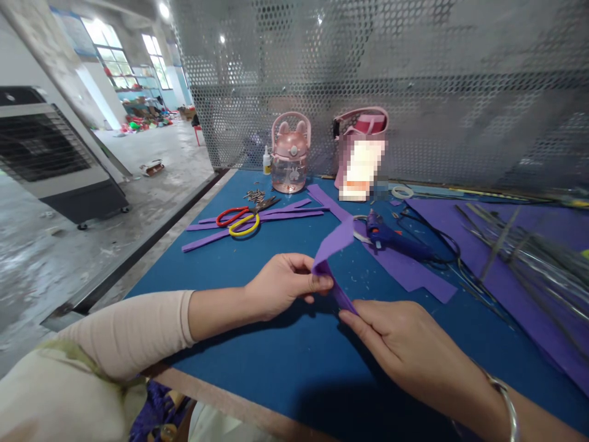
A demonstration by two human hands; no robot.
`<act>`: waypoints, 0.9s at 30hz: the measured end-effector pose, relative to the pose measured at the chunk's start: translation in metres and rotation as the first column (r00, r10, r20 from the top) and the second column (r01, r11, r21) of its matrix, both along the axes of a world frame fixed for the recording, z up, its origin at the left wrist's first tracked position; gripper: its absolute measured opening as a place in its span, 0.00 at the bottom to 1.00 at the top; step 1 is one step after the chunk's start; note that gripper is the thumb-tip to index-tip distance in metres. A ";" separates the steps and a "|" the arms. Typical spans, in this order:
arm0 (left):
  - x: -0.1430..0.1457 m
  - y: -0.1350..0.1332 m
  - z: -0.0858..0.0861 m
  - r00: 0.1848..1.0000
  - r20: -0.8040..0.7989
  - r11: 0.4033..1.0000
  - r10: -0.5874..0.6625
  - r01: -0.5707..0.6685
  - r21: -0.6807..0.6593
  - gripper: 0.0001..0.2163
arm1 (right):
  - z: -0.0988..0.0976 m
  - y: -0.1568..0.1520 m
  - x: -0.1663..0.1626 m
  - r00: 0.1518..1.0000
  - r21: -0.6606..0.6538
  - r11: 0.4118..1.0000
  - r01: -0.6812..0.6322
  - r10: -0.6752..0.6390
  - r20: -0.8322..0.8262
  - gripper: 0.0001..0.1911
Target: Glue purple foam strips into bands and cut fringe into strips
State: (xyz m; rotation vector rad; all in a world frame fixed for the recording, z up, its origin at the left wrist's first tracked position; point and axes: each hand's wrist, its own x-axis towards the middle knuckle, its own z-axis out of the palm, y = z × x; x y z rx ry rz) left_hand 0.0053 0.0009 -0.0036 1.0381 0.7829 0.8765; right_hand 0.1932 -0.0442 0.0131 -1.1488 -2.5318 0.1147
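A long purple strip of felt or foam-like sheet (338, 239) runs from the back of the table toward me, folded where I hold it. My left hand (288, 282) pinches it between thumb and fingers at the fold. Its near end is gripped by my right hand (391, 337), thumb on top. Beyond the hands a blue glue gun (396, 239) lies on another purple piece (409, 270). Scissors with one red and one yellow handle (243, 222) rest across several narrow purple strips (294, 213) at the left.
A pink bottle with ears (289, 166), a small white glue bottle (267, 161) and a pink bag (345, 153) stand along the perforated metal panel (414, 73). Small metal pieces (256, 196) lie by the scissors. Purple sheets (442, 215) and clear plastic (538, 245) cover the right side.
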 end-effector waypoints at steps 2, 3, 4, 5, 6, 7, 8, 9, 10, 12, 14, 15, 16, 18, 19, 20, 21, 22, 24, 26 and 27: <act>-0.001 0.002 0.000 1.000 0.007 1.000 0.010 -0.010 0.021 0.22 | 0.000 0.001 0.000 1.000 0.030 0.999 -0.011 0.011 0.002 0.23; -0.002 0.002 -0.001 1.000 0.009 0.999 0.017 -0.017 0.031 0.22 | 0.000 0.001 0.000 1.000 0.037 0.999 -0.016 0.016 0.003 0.22; -0.003 0.003 -0.001 1.000 0.010 0.999 0.024 -0.024 0.041 0.22 | 0.000 0.001 0.000 1.000 0.041 0.999 -0.021 0.021 0.003 0.22; -0.004 0.003 -0.001 0.999 0.012 0.998 0.029 -0.030 0.050 0.22 | 0.001 0.001 0.000 1.000 0.044 0.999 -0.026 0.025 0.002 0.22; -0.004 0.004 -0.001 0.999 0.015 0.998 0.035 -0.036 0.059 0.22 | 0.001 0.001 0.000 1.000 0.046 0.999 -0.028 0.028 0.000 0.22; -0.005 0.004 0.000 0.999 0.017 0.997 0.039 -0.040 0.066 0.22 | 0.002 0.001 0.000 1.000 0.049 0.998 -0.030 0.031 -0.003 0.22; -0.005 0.004 0.000 0.999 0.018 0.997 0.040 -0.041 0.072 0.22 | 0.002 0.000 0.000 1.000 0.048 0.998 -0.030 0.030 -0.003 0.22; -0.006 0.003 0.002 0.999 0.017 0.996 0.037 -0.038 0.079 0.23 | 0.003 0.000 0.000 1.000 0.044 0.999 -0.029 0.029 -0.002 0.22; -0.006 0.003 0.003 0.999 0.010 0.995 0.034 -0.034 0.089 0.23 | 0.003 -0.001 0.000 1.000 0.039 0.999 -0.031 0.031 -0.002 0.22; -0.008 0.003 0.007 0.999 -0.016 0.992 0.035 -0.033 0.118 0.24 | 0.003 -0.002 0.001 0.999 0.035 0.999 -0.038 0.038 -0.001 0.22; -0.010 0.002 0.010 0.998 -0.049 0.989 0.035 -0.028 0.143 0.24 | 0.003 -0.002 0.001 0.999 0.033 0.998 -0.044 0.045 -0.006 0.23; -0.011 0.003 0.011 0.998 -0.056 0.989 0.028 -0.019 0.149 0.24 | 0.003 -0.002 0.002 0.999 0.031 0.998 -0.046 0.047 -0.011 0.22; -0.012 0.003 0.012 0.998 -0.056 0.989 0.014 -0.006 0.147 0.24 | 0.003 -0.002 0.002 0.999 0.027 0.998 -0.048 0.049 -0.013 0.22; -0.014 0.004 0.012 0.999 -0.034 0.991 -0.017 0.021 0.133 0.24 | 0.003 -0.001 0.003 0.998 0.028 0.998 -0.053 0.053 -0.017 0.23; -0.015 0.004 0.011 1.000 -0.016 0.991 -0.026 0.028 0.128 0.23 | 0.003 -0.001 0.003 0.998 0.032 0.998 -0.055 0.055 -0.016 0.23; -0.016 0.005 0.010 1.000 0.002 0.992 -0.028 0.027 0.125 0.23 | 0.003 -0.001 0.004 0.998 0.036 0.998 -0.056 0.057 -0.015 0.23; -0.016 0.005 0.009 0.999 0.017 0.992 -0.029 0.026 0.125 0.22 | 0.002 -0.001 0.004 0.998 0.036 0.998 -0.057 0.058 -0.015 0.23; -0.016 0.006 0.007 0.999 0.033 0.991 -0.029 0.025 0.129 0.22 | 0.002 -0.001 0.004 0.998 0.031 0.998 -0.056 0.057 -0.013 0.23; -0.017 0.008 0.005 0.998 0.053 0.990 -0.029 0.022 0.139 0.21 | 0.002 0.000 0.004 0.999 0.020 0.999 -0.049 0.049 -0.014 0.23; -0.017 0.010 0.002 0.998 0.054 0.989 -0.011 0.003 0.150 0.21 | 0.002 -0.001 0.004 0.999 0.010 0.999 -0.034 0.034 -0.022 0.23; -0.016 0.011 0.002 0.999 0.049 0.988 0.001 -0.009 0.157 0.22 | 0.002 -0.001 0.004 0.999 0.000 1.000 -0.027 0.027 -0.025 0.24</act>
